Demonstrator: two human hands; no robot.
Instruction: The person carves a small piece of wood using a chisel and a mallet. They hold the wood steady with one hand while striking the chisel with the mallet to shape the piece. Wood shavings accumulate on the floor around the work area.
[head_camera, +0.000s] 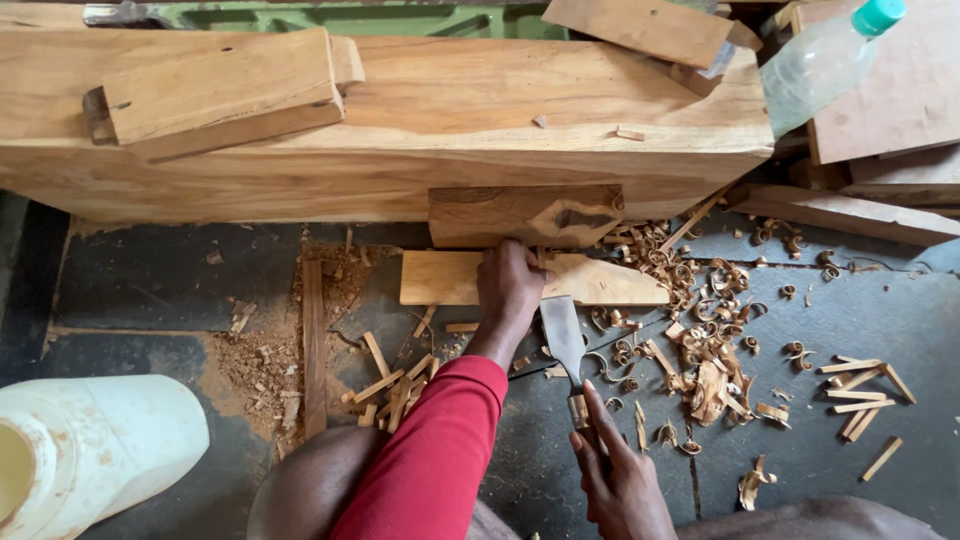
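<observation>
Dark floor (150, 290) littered with shavings (705, 340) lay below the viewer. Nearest, the right hand (620, 480) gripped a chisel (566, 345) by its handle, blade pointing toward a flat board (600, 285). Beyond the chisel, the left hand (508, 285), red-sleeved, lay closed on that board. Behind the board, a dark block (525, 215) sat against a big beam (450, 110). A white can (90, 450) stood far left of the chisel.

A clear plastic bottle (825, 62) with a green cap lies tilted at the workbench's (480, 110) right end. A white plastic jerrycan (95, 450) stands on the floor, lower left.
</observation>
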